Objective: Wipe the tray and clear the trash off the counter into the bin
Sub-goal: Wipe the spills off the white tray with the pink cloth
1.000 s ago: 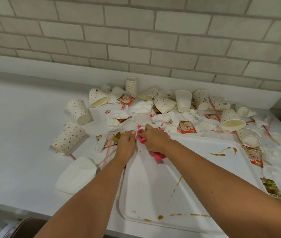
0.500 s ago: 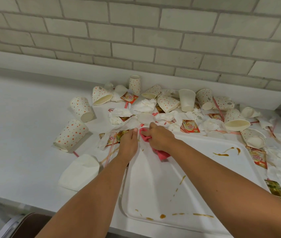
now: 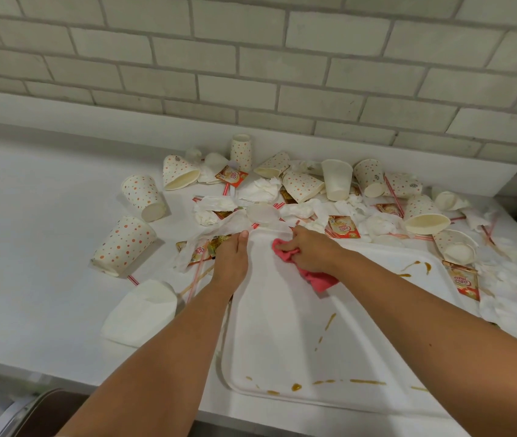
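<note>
Head view: right hand (image 3: 314,251), fingers bunched round pink cloth (image 3: 322,280), has slid away from left hand (image 3: 231,263) along tray's (image 3: 282,342) far rim. Left fingers lie straight on tray's far-left corner, steadying it. Brown smears (image 3: 333,381) at tray's near edge & cups (image 3: 336,179) beyond it remain, so wiping's barely begun.

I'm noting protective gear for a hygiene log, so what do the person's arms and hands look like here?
Both forearms are bare all the way to the bottom edge of the picture, with no sleeves in view. The left hand and the right hand wear no gloves. No watch, bracelet or ring shows on the sides visible.
</note>
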The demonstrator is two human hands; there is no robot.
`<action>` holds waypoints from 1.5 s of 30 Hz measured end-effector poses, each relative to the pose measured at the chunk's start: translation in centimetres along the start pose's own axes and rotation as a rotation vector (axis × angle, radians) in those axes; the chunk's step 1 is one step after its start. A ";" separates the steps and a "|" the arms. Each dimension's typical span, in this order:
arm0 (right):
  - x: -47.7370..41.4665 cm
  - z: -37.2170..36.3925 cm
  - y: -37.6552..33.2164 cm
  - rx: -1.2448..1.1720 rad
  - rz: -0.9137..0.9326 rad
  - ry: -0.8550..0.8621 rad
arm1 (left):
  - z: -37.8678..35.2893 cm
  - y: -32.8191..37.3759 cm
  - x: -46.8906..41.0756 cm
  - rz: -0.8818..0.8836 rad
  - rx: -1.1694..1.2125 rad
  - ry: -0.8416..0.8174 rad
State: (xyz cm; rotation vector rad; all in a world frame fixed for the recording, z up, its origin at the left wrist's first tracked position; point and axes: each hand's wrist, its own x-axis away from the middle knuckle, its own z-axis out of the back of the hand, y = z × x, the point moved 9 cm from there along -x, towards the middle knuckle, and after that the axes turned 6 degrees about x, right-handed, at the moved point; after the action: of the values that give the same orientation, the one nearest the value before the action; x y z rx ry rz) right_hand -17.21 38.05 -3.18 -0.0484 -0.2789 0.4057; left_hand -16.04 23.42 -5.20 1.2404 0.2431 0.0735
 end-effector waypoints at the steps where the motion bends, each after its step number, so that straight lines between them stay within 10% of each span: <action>1: -0.3 -0.1 -0.6 0.017 0.000 0.014 | 0.0 0.0 0.0 0.001 -0.006 0.002; 10: 3.9 -1.5 -6.9 0.004 0.248 -0.056 | 0.2 0.1 0.1 0.003 -0.012 0.027; 22: -0.3 0.4 -1.7 0.030 -0.085 0.083 | -0.1 0.0 0.1 0.002 0.036 -0.009; 32: 1.9 -1.0 -6.3 -0.020 0.220 -0.001 | 0.0 -0.4 -0.1 0.003 -0.016 0.015; 36: 2.8 -1.0 -1.7 -0.177 0.072 -0.076 | -0.2 -0.3 -0.2 -0.008 0.010 -0.007; 45: 4.0 -1.4 -5.9 0.113 0.180 0.010 | -0.1 -0.2 -0.2 -0.017 -0.023 0.010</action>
State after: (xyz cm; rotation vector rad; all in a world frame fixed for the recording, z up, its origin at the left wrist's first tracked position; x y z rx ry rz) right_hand -11.02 34.29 -2.90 0.0360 -0.2423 0.5990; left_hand -16.28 23.42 -5.37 1.2150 0.2604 0.0672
